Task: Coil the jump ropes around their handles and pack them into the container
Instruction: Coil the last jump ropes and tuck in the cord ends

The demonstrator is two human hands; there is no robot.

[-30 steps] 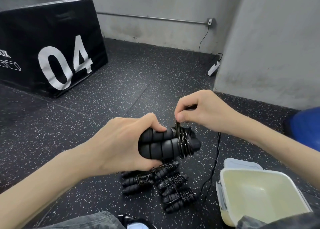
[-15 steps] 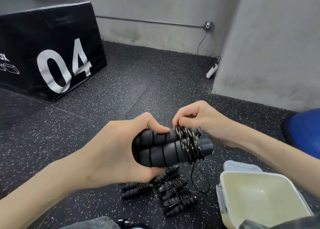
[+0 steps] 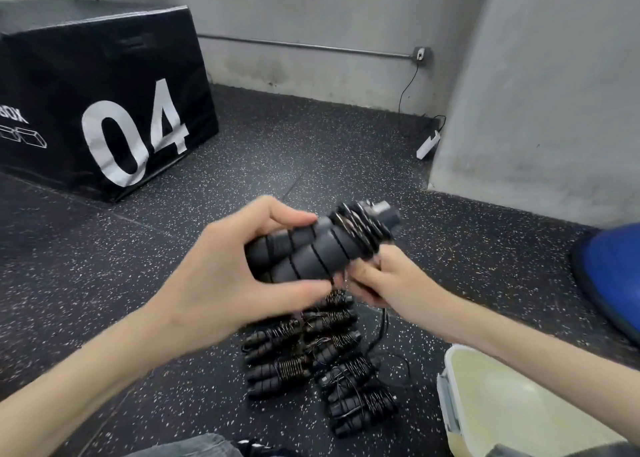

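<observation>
My left hand grips a pair of black foam jump rope handles held side by side, tilted up to the right. Thin black cord is coiled around their upper end. My right hand is just below the coiled end with its fingers curled around the loose cord; the picture is blurred there. A loose stretch of cord hangs down to the floor. Several coiled jump ropes lie in a pile on the floor below my hands. The pale open container sits at the lower right.
A black box marked 04 stands at the left. A blue rounded object lies at the right edge. A grey wall corner rises at the right, with a white power strip and cable at its foot. The floor is speckled black rubber.
My right hand has moved from above the coiled end down to below it with the cord. The handles have tilted up to the right, and less loose cord lies on the floor.
</observation>
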